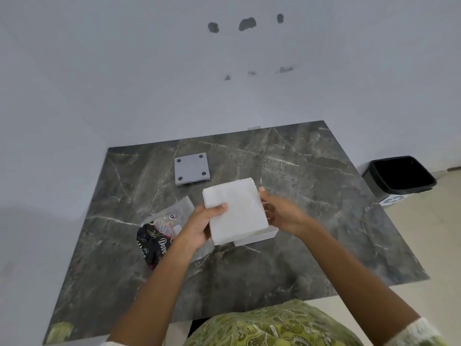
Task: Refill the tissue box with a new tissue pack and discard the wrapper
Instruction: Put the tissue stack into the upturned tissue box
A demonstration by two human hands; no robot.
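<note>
A white stack of tissues (237,211) is held tilted above the middle of the dark marble table (311,221). My left hand (199,226) grips its left edge, thumb on top. My right hand (279,213) holds its right edge. Just beneath the stack sits the white tissue box (262,237), mostly hidden by the tissues. The wrapper (159,231), clear plastic with black print, lies crumpled on the table to the left of my left hand. A grey square lid (191,169) with dark round feet at its corners lies upside down farther back.
A black waste bin (399,176) stands on the floor off the table's right far corner. A white wall rises directly behind the table. My green patterned clothing (274,325) shows at the near edge.
</note>
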